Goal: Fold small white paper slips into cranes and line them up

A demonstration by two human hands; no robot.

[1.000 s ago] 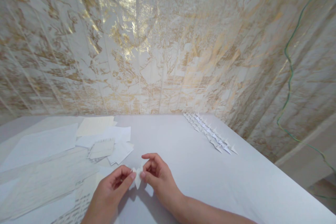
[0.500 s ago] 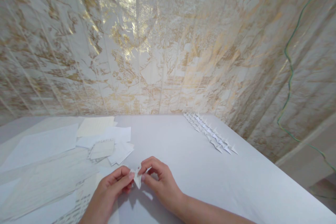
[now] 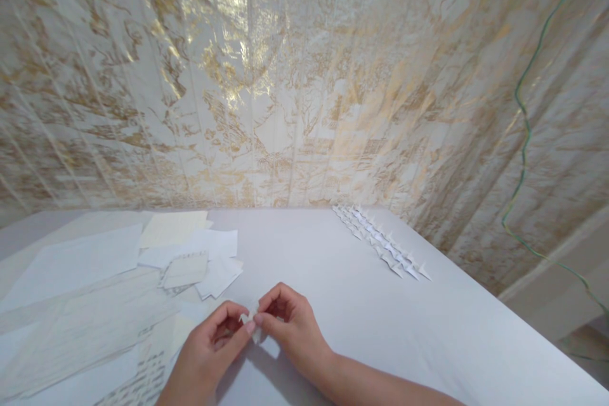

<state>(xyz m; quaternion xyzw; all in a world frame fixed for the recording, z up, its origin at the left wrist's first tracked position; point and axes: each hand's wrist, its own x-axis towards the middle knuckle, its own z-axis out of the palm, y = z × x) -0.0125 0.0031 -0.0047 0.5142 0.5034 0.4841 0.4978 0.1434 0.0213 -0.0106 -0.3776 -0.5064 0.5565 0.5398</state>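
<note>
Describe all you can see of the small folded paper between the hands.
The folded paper is small, whitish and creased, with a tip showing at its left. The left hand and right hand pinch it, hiding much of it, so its full shape is unclear. It is over the white table, right of the loose sheets.

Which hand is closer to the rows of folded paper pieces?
Right. The right hand is to the left of the folded paper rows and nearer the camera; the left hand is even farther left.

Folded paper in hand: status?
Left hand and right hand pinching folded paper, mostly hidden. Loose paper sheets at left. Origami cranes in rows, farther off, right.
</note>
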